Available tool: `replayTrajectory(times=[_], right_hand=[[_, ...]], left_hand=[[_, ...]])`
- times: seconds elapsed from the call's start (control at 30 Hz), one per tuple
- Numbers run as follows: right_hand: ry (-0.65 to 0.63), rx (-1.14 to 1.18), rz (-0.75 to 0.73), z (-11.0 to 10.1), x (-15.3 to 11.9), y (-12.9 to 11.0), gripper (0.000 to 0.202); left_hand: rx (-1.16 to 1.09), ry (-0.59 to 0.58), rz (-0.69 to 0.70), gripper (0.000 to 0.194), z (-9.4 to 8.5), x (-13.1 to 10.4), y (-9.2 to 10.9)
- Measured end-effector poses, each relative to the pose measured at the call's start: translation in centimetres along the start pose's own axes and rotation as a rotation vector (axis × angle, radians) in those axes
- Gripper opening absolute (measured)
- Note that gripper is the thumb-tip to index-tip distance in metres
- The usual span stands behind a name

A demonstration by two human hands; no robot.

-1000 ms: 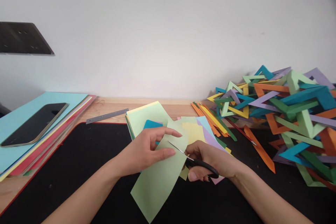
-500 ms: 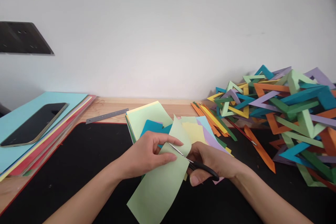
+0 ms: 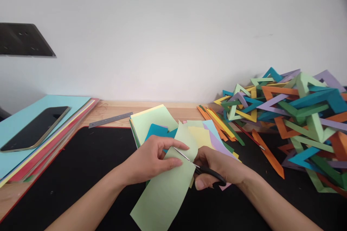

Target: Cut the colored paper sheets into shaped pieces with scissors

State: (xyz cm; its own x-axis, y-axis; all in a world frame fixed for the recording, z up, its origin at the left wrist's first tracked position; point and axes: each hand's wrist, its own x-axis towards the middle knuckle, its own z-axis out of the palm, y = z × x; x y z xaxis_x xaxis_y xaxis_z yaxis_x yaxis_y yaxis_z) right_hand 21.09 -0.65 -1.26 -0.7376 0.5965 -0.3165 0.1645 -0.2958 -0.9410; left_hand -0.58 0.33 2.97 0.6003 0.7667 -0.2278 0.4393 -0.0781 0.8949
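Left hand [image 3: 151, 158] pinches green sheet [image 3: 168, 195] above mat [image 3: 97, 155], fingers [image 3: 173, 143] flanking blade [image 3: 184, 156], presumably for tautness; right hand [image 3: 219, 162] grips scissors [image 3: 206, 171], angled across sheet, likely for steering blade

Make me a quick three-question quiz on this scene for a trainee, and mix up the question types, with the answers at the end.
1. What does the right hand hold?
2. True or false, about the phone: it lies on the black mat.
3. Which colour is the sheet between the left hand's thumb and fingers?
A) orange
B) light green
C) purple

Key:
1. Scissors with black handles.
2. False; it lies on light blue paper, off to the left.
3. B.
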Motion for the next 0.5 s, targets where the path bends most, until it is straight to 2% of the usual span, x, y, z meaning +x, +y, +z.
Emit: replayTrajectory(times=[0.5], right_hand=[[0.029,-0.009,-0.003,-0.25,0.06,0.65,0.033]], left_hand=[[0.005,0.01,0.0,0.031,0.09,-0.06,0.11]])
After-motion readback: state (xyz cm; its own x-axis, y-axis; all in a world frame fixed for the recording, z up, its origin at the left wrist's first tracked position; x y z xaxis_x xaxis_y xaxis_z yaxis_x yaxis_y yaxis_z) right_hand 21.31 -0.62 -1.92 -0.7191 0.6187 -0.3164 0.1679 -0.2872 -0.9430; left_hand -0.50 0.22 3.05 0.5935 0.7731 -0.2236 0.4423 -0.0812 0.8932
